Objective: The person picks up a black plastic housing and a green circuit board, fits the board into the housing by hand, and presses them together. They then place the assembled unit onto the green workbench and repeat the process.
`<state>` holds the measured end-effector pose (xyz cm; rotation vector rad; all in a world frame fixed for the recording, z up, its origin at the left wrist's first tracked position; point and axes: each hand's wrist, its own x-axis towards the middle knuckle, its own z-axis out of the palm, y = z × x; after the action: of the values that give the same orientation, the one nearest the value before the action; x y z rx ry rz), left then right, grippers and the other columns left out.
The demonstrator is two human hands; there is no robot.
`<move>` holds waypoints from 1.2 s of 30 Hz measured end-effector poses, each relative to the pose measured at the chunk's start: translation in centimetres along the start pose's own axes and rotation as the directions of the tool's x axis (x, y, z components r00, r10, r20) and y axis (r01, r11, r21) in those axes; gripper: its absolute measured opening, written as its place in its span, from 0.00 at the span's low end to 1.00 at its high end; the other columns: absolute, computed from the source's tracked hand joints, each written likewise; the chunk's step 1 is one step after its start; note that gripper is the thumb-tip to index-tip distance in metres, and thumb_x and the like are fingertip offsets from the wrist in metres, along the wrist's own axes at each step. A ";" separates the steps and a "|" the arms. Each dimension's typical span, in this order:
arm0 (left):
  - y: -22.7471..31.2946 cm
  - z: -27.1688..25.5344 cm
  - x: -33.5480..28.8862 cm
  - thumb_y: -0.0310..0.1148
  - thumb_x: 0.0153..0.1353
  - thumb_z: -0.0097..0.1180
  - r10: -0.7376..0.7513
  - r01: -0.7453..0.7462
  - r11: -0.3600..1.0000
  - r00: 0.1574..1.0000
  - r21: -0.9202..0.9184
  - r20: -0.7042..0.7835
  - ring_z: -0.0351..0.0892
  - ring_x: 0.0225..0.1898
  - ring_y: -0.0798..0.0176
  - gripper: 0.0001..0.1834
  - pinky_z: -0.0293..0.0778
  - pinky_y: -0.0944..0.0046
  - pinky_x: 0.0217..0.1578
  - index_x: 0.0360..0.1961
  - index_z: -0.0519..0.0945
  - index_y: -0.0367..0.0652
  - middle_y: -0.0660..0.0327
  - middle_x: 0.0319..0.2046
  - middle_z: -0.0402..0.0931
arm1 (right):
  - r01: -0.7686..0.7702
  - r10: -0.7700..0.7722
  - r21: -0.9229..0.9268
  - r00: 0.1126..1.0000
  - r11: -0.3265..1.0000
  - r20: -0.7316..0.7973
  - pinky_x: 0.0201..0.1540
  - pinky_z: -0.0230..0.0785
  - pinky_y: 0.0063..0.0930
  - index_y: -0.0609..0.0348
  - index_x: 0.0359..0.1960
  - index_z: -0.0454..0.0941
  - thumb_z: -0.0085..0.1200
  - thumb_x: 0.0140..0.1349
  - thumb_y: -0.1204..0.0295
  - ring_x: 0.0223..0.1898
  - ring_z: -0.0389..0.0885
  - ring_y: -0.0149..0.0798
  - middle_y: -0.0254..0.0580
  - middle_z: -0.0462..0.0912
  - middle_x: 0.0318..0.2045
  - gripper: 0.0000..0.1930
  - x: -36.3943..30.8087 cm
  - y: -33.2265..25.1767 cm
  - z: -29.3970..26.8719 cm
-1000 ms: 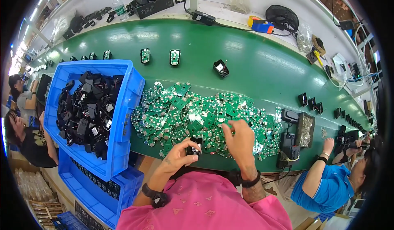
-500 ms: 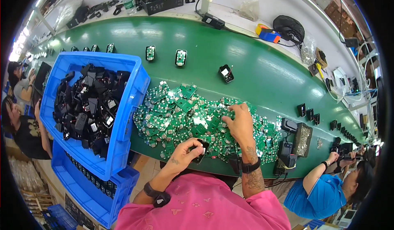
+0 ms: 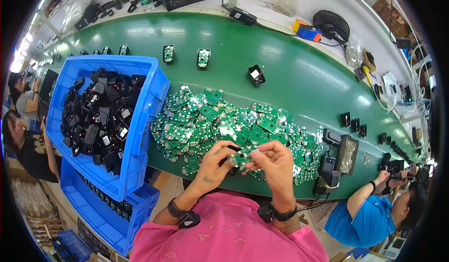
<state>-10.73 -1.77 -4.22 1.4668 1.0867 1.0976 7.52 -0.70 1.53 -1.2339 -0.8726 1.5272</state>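
My right hand (image 3: 276, 161) pinches a green circuit board (image 3: 242, 157) by its edge, close in front of my body. Fingers of my left hand (image 3: 213, 165) curl around a small black plastic housing (image 3: 232, 148), mostly hidden behind the board and the hand. Board and housing overlap in view; whether they touch I cannot tell. Just beyond both hands a wide heap of green circuit boards (image 3: 206, 117) spreads over the green table (image 3: 299, 70).
At the left stands a blue bin (image 3: 161, 82) of black housings, above another blue bin (image 3: 89, 206). Several housings stand along the table, one (image 3: 256, 75) near its middle. A soldering station (image 3: 329, 171) and metal-filled tray (image 3: 347, 154) sit right. Co-workers (image 3: 365, 215) flank the table.
My right hand has come back from the heap toward my left hand, with a circuit board now in its fingers. The left hand still holds the housing.
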 end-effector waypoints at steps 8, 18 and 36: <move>0.1 -0.3 -0.5 0.19 0.50 0.67 -0.071 0.081 0.993 0.992 -0.087 0.105 0.71 0.56 0.63 0.31 0.72 0.63 0.54 0.57 0.72 0.37 0.53 0.59 0.64 | 0.027 -0.029 -0.168 1.000 0.985 -0.006 0.24 0.71 0.18 0.70 0.44 0.74 0.59 0.64 0.75 0.22 0.78 0.24 0.39 0.83 0.24 0.11 -0.4 2.7 -0.3; 0.9 0.5 -0.1 0.21 0.59 0.59 -0.184 0.238 0.829 0.971 -0.507 0.154 0.73 0.54 0.64 0.33 0.75 0.63 0.53 0.65 0.62 0.39 0.55 0.56 0.70 | 0.155 -0.194 -0.405 0.979 0.901 -0.057 0.20 0.64 0.20 0.67 0.43 0.77 0.59 0.64 0.74 0.18 0.74 0.21 0.35 0.80 0.18 0.10 -0.9 3.6 0.0; 0.2 0.9 -0.5 0.19 0.62 0.52 -0.262 0.266 0.898 0.963 -0.350 0.058 0.77 0.46 0.69 0.24 0.81 0.72 0.37 0.60 0.68 0.36 0.56 0.53 0.73 | 0.487 -0.463 -0.662 0.856 0.570 0.231 0.29 0.71 0.33 0.63 0.38 0.83 0.60 0.59 0.78 0.26 0.80 0.44 0.44 0.79 0.26 0.06 -0.7 1.7 1.2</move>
<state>-9.92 -2.49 -4.20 1.0051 0.9861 1.0274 6.01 -1.80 0.42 -1.3251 -1.7658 0.7574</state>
